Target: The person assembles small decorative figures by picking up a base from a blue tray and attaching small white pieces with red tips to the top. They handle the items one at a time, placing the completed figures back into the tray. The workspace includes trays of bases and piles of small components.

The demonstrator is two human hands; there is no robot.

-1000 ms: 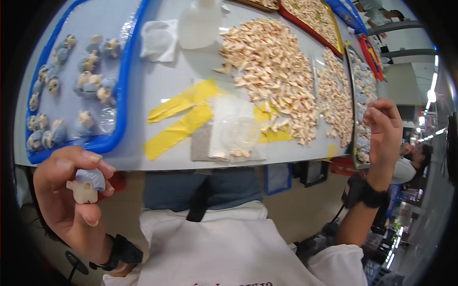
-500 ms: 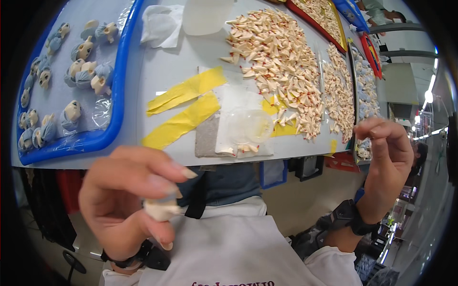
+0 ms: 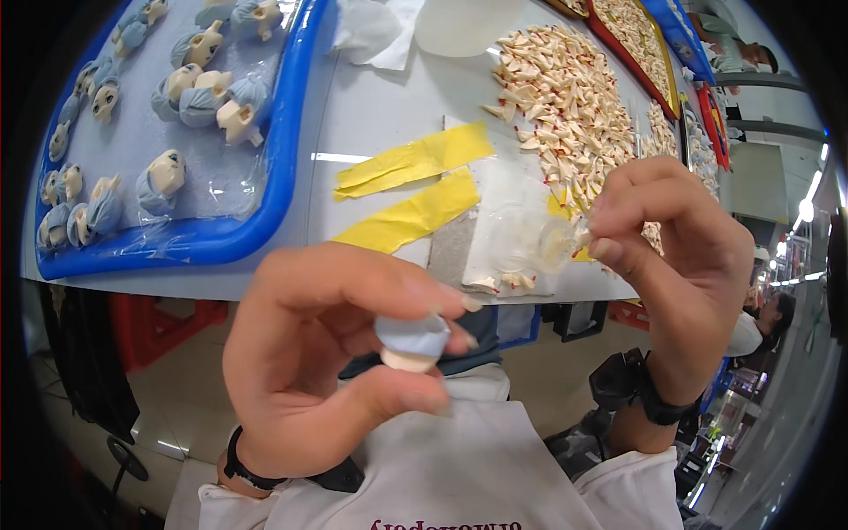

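My left hand is closed around a small figurine head, pale blue above and cream below, held between thumb and fingers in front of the table edge. My right hand is raised over the table's right part, thumb and index finger pinched on a tiny pale piece whose shape is mostly hidden. Behind those fingertips stands a clear round plastic cup on a white board. Beyond it spreads a large heap of small pointed cream pieces with red tips.
At the left, a blue tray holds several blue-and-cream figurine heads. Yellow tape strips lie on the table near a white tissue and a translucent container. More trays stand far right; another person is beyond.
My left hand has moved right, and the figurine head has turned in its fingers. My right hand has come left toward the clear cup. The whole view has shifted somewhat.
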